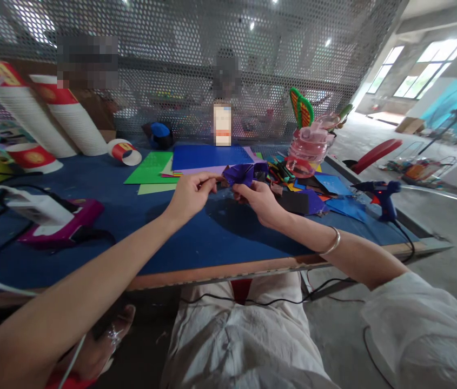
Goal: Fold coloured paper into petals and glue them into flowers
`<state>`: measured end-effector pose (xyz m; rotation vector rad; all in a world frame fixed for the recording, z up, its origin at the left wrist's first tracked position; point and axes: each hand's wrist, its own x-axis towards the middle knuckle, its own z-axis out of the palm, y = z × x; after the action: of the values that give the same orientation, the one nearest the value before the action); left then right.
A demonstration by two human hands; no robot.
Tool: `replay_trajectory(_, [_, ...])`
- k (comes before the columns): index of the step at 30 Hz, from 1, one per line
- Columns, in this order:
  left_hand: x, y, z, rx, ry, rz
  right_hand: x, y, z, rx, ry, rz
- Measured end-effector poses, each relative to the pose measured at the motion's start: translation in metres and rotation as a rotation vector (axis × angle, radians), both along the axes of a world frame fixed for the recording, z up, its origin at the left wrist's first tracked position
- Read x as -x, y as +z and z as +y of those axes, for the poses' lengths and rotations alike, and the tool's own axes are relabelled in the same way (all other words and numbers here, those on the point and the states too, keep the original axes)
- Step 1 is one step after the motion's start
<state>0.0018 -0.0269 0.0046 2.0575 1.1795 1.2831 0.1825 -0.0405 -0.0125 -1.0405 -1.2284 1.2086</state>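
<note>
A dark purple folded paper piece [239, 175], with several creases and flaps, is held just above the blue tabletop. My right hand [261, 203] grips it from below and the right, thumb pressed on its near side. My left hand [194, 195] is closed in a pinch at the left end of the paper, its index fingertip reaching the edge. Whatever lies between those left fingers is too small to make out. Behind the hands lie a blue sheet [207, 157] and a green sheet [149, 166], stacked with other coloured papers.
Right of my hands are paper scraps [313, 200], a pink jug [307, 151] and a blue glue gun [384, 197] with a cord. Paper cup stacks [76, 121] and a purple power strip [64, 224] stand left. A perforated metal panel [163, 65] rises behind.
</note>
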Motion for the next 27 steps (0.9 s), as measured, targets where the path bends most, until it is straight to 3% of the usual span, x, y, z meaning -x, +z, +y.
replay_trajectory(10, [0.0023,0.0075,-0.0002,0.125,0.187,-0.230,0.0007,-0.0014,0.0003,-0.008,0.019,-0.052])
replay_trajectory(15, [0.0025,0.0074,-0.0036,-0.070,0.114,-0.182,0.0005,-0.0029,0.0000,-0.022,0.041,-0.111])
replay_trajectory(27, [0.0051,0.0072,-0.0005,-0.100,0.061,-0.143,-0.0019,-0.0043,0.0019,-0.060,0.076,-0.139])
